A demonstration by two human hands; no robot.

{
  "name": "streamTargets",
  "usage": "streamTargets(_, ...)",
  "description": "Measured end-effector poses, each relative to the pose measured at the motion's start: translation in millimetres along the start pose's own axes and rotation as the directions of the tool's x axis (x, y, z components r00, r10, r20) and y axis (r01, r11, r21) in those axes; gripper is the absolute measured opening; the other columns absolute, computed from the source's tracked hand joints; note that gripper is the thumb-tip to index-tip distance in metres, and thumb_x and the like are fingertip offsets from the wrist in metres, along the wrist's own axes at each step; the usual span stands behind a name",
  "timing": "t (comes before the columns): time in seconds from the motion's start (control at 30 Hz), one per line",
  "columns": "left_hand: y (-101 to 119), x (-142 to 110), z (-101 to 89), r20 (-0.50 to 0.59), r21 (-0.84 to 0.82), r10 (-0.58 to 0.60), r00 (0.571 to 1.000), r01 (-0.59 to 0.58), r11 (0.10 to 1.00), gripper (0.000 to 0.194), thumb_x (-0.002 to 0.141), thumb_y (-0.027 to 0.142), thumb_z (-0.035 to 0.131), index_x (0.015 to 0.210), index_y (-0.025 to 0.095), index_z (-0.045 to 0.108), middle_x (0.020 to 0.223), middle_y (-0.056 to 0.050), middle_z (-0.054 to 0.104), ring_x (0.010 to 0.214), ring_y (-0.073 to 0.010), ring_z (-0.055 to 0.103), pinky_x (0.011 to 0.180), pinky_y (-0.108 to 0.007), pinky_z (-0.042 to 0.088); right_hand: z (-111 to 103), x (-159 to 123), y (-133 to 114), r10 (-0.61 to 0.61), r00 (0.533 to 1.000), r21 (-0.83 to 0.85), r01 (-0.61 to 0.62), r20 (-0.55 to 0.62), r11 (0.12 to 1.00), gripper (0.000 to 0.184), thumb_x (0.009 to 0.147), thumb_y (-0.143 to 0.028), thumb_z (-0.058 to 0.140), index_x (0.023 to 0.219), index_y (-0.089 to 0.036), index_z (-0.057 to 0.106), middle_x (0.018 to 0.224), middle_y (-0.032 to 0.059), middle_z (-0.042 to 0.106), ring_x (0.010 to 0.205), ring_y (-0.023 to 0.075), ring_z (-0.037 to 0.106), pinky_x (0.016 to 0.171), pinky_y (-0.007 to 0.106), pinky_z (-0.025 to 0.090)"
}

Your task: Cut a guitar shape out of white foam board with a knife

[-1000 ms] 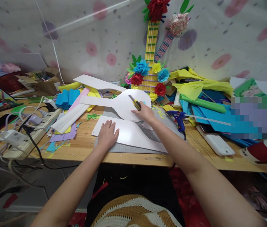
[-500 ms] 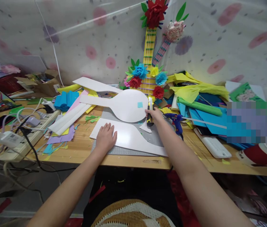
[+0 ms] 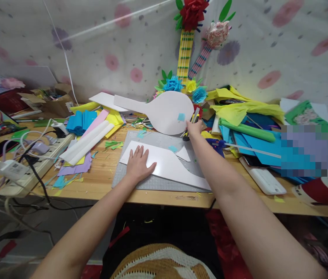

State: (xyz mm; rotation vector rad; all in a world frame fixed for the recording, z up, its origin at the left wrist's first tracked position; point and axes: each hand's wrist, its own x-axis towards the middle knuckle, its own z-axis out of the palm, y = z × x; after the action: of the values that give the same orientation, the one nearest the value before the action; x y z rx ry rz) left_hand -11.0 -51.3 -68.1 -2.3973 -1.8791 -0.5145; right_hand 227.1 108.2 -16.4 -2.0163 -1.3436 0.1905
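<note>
My left hand point(image 3: 139, 166) lies with fingers spread on a white foam board offcut point(image 3: 165, 164) that has a curved edge. Closed around a yellow and black utility knife point(image 3: 195, 115), my right hand point(image 3: 194, 128) is also at the right edge of a white guitar-shaped board point(image 3: 166, 112). Whether the fingers pinch that board too is hard to see. The shape has a round body, with its long neck pointing left. A small white scrap point(image 3: 184, 154) rests on the grey cutting mat point(image 3: 120, 176), near a bit of blue paper point(image 3: 173, 148).
Behind stands a decorated paper guitar point(image 3: 184, 54) with flowers. To the right are a blue glue gun point(image 3: 217, 145), coloured paper point(image 3: 248, 110), a white phone-like device point(image 3: 264, 178) and a red cup point(image 3: 320, 190). A power strip point(image 3: 40, 164) with tangled cables lies left.
The guitar-shaped board has shifted up and to the right, along with my right hand and the knife, uncovering more mat. My left hand and the offcut have slid slightly right.
</note>
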Motion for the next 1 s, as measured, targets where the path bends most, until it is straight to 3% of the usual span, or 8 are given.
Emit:
streamTargets(0.1, -7.2, -6.2, -2.0, -0.123, -0.049, -0.064, 0.990, 0.058, 0.997, 0.043, 0.083, 0.040, 0.046, 0.117, 0.016, 0.058, 0.132, -0.013, 0.051, 0.125, -0.0268, 0.043, 0.107, -0.044, 0.031, -10.8, -17.2, -9.9, 0.064, 0.988, 0.019, -0.062, -0.138, 0.998, 0.045, 0.090, -0.031, 0.031, 0.123, -0.002, 0.039, 0.121, 0.0270, 0.047, 0.110, 0.0240, 0.051, 0.084, 0.031, 0.043)
streamTargets(0.2, -16.0, -11.6, -1.4, -0.139, -0.049, -0.118, 0.983, 0.112, 0.992, 0.039, 0.082, 0.034, 0.047, 0.111, 0.014, 0.061, 0.129, -0.014, 0.053, 0.124, -0.0272, 0.044, 0.105, -0.041, 0.035, -17.6, -43.9, -26.0, -0.240, 0.971, -0.005, 0.240, -0.006, 0.971, 0.043, 0.092, -0.029, 0.028, 0.130, -0.014, 0.037, 0.124, 0.0166, 0.052, 0.113, 0.0233, 0.050, 0.086, 0.033, 0.041)
streamTargets(0.23, -18.2, -12.5, -0.5, -0.128, -0.038, -0.125, 0.984, 0.121, 0.992, 0.040, 0.082, 0.035, 0.047, 0.112, 0.012, 0.061, 0.130, -0.015, 0.053, 0.126, -0.0278, 0.042, 0.106, -0.041, 0.034, -17.1, -54.6, -32.2, -0.345, 0.927, -0.008, 0.350, 0.146, 0.937, 0.042, 0.091, -0.029, 0.032, 0.130, -0.017, 0.039, 0.121, 0.0131, 0.056, 0.109, 0.0238, 0.053, 0.084, 0.034, 0.042)
streamTargets(0.3, -20.6, -13.1, 1.3, -0.103, -0.020, -0.126, 0.987, 0.125, 0.992, 0.044, 0.082, 0.036, 0.046, 0.115, 0.010, 0.059, 0.131, -0.016, 0.051, 0.127, -0.0284, 0.041, 0.107, -0.041, 0.032, -11.2, -77.4, -44.9, -0.519, 0.719, 0.032, 0.572, 0.463, 0.820, 0.042, 0.087, -0.033, 0.042, 0.129, -0.024, 0.044, 0.117, 0.0071, 0.061, 0.102, 0.0233, 0.057, 0.081, 0.032, 0.042)
streamTargets(0.37, -20.6, -12.6, 1.9, -0.084, -0.011, -0.118, 0.989, 0.118, 0.993, 0.044, 0.083, 0.037, 0.045, 0.116, 0.011, 0.058, 0.131, -0.016, 0.052, 0.126, -0.0280, 0.042, 0.108, -0.042, 0.031, -0.3, -99.1, -56.9, -0.612, 0.540, 0.070, 0.714, 0.578, 0.697, 0.047, 0.087, -0.034, 0.044, 0.133, -0.027, 0.041, 0.118, 0.0052, 0.061, 0.101, 0.0216, 0.058, 0.082, 0.030, 0.041)
streamTargets(0.47, -18.5, -11.4, 0.0, -0.068, -0.015, -0.122, 0.990, 0.121, 0.993, 0.044, 0.083, 0.038, 0.048, 0.116, 0.012, 0.058, 0.130, -0.015, 0.052, 0.125, -0.0277, 0.043, 0.107, -0.041, 0.032, 17.3, -121.7, -71.8, -0.642, 0.412, 0.051, 0.816, 0.647, 0.576, 0.048, 0.090, -0.034, 0.037, 0.137, -0.027, 0.037, 0.116, 0.0064, 0.063, 0.099, 0.0213, 0.059, 0.078, 0.029, 0.042)
streamTargets(0.7, -15.2, -9.5, -5.2, -0.052, -0.038, -0.151, 0.987, 0.149, 0.988, 0.043, 0.080, 0.037, 0.052, 0.116, 0.015, 0.058, 0.128, -0.013, 0.054, 0.123, -0.0272, 0.044, 0.105, -0.040, 0.036, 27.3, -126.8, -86.1, -0.641, 0.333, -0.002, 0.888, 0.692, 0.459, 0.046, 0.091, -0.031, 0.033, 0.136, -0.032, 0.041, 0.113, 0.0063, 0.064, 0.097, 0.0214, 0.060, 0.072, 0.028, 0.040)
streamTargets(1.0, -16.6, -10.0, -2.1, -0.081, -0.067, -0.166, 0.983, 0.161, 0.985, 0.041, 0.078, 0.037, 0.054, 0.113, 0.016, 0.059, 0.123, -0.013, 0.054, 0.115, -0.0279, 0.048, 0.098, -0.039, 0.041, 23.9, -129.4, -81.3, -0.653, 0.325, 0.000, 0.895, 0.684, 0.446, 0.046, 0.091, -0.031, 0.032, 0.137, -0.033, 0.040, 0.111, 0.0058, 0.064, 0.095, 0.0203, 0.060, 0.069, 0.026, 0.039)
